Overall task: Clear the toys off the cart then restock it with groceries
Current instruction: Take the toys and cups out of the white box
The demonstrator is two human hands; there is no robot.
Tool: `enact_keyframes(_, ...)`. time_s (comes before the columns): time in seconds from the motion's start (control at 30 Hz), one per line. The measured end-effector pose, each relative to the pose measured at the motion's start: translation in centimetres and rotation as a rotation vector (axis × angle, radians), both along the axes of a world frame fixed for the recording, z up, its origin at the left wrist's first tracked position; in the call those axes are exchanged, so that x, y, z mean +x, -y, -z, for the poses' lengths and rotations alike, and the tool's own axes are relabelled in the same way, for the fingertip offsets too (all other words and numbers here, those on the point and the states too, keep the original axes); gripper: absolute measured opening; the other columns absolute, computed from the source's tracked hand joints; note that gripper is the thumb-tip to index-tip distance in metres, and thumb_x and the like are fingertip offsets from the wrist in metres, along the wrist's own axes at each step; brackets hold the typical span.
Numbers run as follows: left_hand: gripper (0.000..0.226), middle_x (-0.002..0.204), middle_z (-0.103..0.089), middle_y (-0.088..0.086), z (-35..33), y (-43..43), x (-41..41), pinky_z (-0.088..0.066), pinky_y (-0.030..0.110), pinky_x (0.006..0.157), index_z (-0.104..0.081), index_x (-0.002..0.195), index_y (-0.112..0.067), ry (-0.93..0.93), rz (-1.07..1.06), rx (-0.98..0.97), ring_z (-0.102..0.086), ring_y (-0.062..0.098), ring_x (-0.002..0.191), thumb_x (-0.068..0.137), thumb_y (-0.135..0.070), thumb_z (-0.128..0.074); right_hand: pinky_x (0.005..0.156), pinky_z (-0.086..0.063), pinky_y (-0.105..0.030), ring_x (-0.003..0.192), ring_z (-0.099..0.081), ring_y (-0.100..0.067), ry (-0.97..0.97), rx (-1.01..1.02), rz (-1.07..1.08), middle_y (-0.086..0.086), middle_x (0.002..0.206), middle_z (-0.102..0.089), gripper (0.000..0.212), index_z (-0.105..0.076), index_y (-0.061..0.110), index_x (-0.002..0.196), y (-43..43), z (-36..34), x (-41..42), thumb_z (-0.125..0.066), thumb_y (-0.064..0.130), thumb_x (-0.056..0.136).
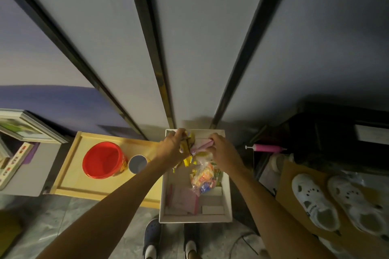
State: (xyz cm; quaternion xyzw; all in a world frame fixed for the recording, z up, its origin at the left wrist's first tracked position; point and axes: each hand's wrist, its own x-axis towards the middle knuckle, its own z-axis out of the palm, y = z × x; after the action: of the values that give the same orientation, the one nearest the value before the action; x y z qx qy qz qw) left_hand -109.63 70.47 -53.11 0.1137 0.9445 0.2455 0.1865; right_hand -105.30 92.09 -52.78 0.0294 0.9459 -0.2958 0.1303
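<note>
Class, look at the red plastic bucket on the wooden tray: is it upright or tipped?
Upright. The red plastic bucket stands on the pale wooden tray, its round open mouth facing up.

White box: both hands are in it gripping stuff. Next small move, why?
Probably lift both hands clear of the white box: the left hand grips yellow packets, the right hand pinches a pink item, both at its far end. The wooden cart top to its left has bare space beside the red bucket to set them.
</note>
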Motion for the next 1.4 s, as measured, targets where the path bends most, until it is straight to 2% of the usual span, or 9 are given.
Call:
enact_keyframes(0.17, 0.082, 0.122, -0.064, 0.007, -7.3, 2.3, -0.6, -0.057, 0.046, 0.084, -0.047, 0.14, -0.031, -0.05, -0.084, 0.129, -0.068, 0.039, 0.104, 0.072, -0.046, -0.092, 0.082, -0.053, -0.027, 0.107, -0.07, -0.022, -0.135, -0.035, 0.073, -0.005, 0.118, -0.073, 0.032, -0.061, 0.016, 0.132, -1.1, -6.5, -0.2, -0.066, 0.03, 0.104)
enact_keyframes(0.33, 0.085, 0.124, -0.067, 0.001, -13.3, 5.8, -0.4, -0.06, 0.043, 0.092, -0.046, 0.139, -0.038, -0.167, -0.166, 0.266, -0.069, 0.027, 0.106, 0.071, -0.032, -0.097, 0.088, -0.062, -0.042, 0.112, -0.069, -0.031, -0.231, -0.047, 0.098, -0.013, 0.127, -0.07, 0.039, -0.059, 0.014, 0.137, 0.2, -13.2, -1.4, -0.064, 0.036, 0.105)
enact_keyframes(0.5, 0.085, 0.124, -0.068, -0.008, -18.0, 10.7, 0.8, -0.062, 0.039, 0.095, -0.048, 0.143, -0.032, -0.249, -0.269, 0.368, -0.071, 0.018, 0.109, 0.074, -0.03, -0.098, 0.08, -0.063, -0.032, 0.107, -0.074, -0.026, -0.333, -0.133, 0.028, -0.008, 0.123, -0.075, 0.038, -0.064, 0.014, 0.129, 4.4, -17.4, -3.2, -0.07, 0.039, 0.101)
enact_keyframes(0.6, 0.082, 0.121, -0.068, -0.009, -20.0, 15.1, 2.2, -0.061, 0.04, 0.091, -0.048, 0.138, -0.037, -0.33, -0.35, 0.357, -0.069, 0.017, 0.107, 0.073, -0.033, -0.098, 0.068, -0.053, -0.018, 0.1, -0.075, -0.023, -0.38, -0.14, -0.038, -0.007, 0.116, -0.077, 0.037, -0.067, 0.013, 0.125, 8.4, -19.3, -4.4, -0.073, 0.039, 0.099)
enact_keyframes(0.77, 0.081, 0.117, -0.068, -0.011, -22.1, 24.7, 6.1, -0.058, 0.037, 0.085, -0.051, 0.132, -0.044, -0.432, -0.539, 0.351, -0.066, 0.005, 0.102, 0.069, -0.029, -0.099, 0.062, -0.059, -0.035, 0.083, -0.074, -0.026, -0.421, -0.187, -0.192, -0.005, 0.098, -0.078, 0.032, -0.067, 0.013, 0.109, 18.0, -21.5, -6.2, -0.077, 0.039, 0.095)
enact_keyframes(0.9, 0.089, 0.12, -0.067, -0.008, -23.2, 33.4, 10.8, -0.06, 0.045, 0.088, -0.049, 0.143, -0.03, -0.485, -0.675, 0.324, -0.067, 0.018, 0.106, 0.071, -0.027, -0.1, 0.056, -0.046, -0.012, 0.084, -0.073, -0.019, -0.452, -0.23, -0.377, -0.002, 0.1, -0.076, 0.031, -0.066, 0.012, 0.113, 27.7, -22.9, -5.7, -0.078, 0.035, 0.096)
enact_keyframes(1.03, 0.093, 0.129, -0.066, -0.003, -24.2, 42.1, 15.9, -0.063, 0.047, 0.09, -0.045, 0.146, -0.032, -0.52, -0.821, 0.261, -0.067, 0.019, 0.111, 0.071, -0.033, -0.1, 0.059, -0.052, -0.025, 0.083, -0.072, -0.021, -0.458, -0.291, -0.505, -0.005, 0.099, -0.076, 0.026, -0.067, 0.013, 0.113, 38.4, -23.9, -3.8, -0.079, 0.028, 0.095)
enact_keyframes(1.17, 0.09, 0.125, -0.066, -0.004, -25.1, 51.0, 21.0, -0.064, 0.046, 0.088, -0.046, 0.144, -0.037, -0.548, -0.912, 0.267, -0.066, 0.02, 0.111, 0.072, -0.029, -0.1, 0.06, -0.046, -0.015, 0.077, -0.065, -0.008, -0.443, -0.328, -0.636, 0.0, 0.098, -0.072, 0.025, -0.067, 0.011, 0.116, 49.3, -25.1, -1.3, -0.075, 0.027, 0.098)
enact_keyframes(1.4, 0.086, 0.121, -0.06, -0.008, -26.3, 64.0, 29.4, -0.061, 0.042, 0.09, -0.05, 0.146, -0.025, -0.647, -1.076, 0.211, -0.062, 0.018, 0.111, 0.074, -0.021, -0.098, 0.062, -0.044, -0.012, 0.084, -0.064, -0.011, -0.432, -0.367, -0.797, -0.002, 0.104, -0.072, 0.033, -0.065, 0.011, 0.123, 66.1, -26.6, 3.3, -0.071, 0.035, 0.101)
